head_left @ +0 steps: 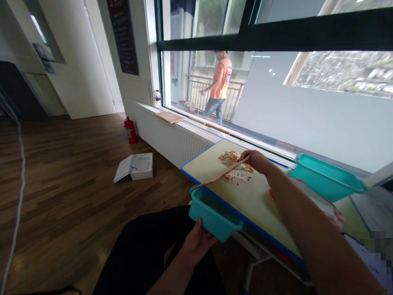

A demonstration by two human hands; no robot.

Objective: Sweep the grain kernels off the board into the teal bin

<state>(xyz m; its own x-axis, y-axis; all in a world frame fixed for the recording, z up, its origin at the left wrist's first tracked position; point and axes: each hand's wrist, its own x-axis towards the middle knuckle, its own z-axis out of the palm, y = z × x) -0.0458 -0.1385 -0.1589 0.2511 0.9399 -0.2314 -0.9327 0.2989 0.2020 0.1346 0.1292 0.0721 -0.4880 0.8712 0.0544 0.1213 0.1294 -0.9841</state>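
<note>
My left hand (196,241) grips a small teal tray (213,215) from below, holding it against the near edge of a low table (250,197) with a blue rim. My right hand (256,159) is closed on a thin flat brown strip (221,174) that slants from the hand down to the teal tray's rim. Under the strip lies a pile of small brown and pale bits (237,166) on the tabletop.
A second teal tray (326,177) sits at the table's right. A white radiator (177,141) runs under the window. On the wooden floor lie an open white box (134,167) and a red fire extinguisher (130,130). A person in orange (220,84) walks outside.
</note>
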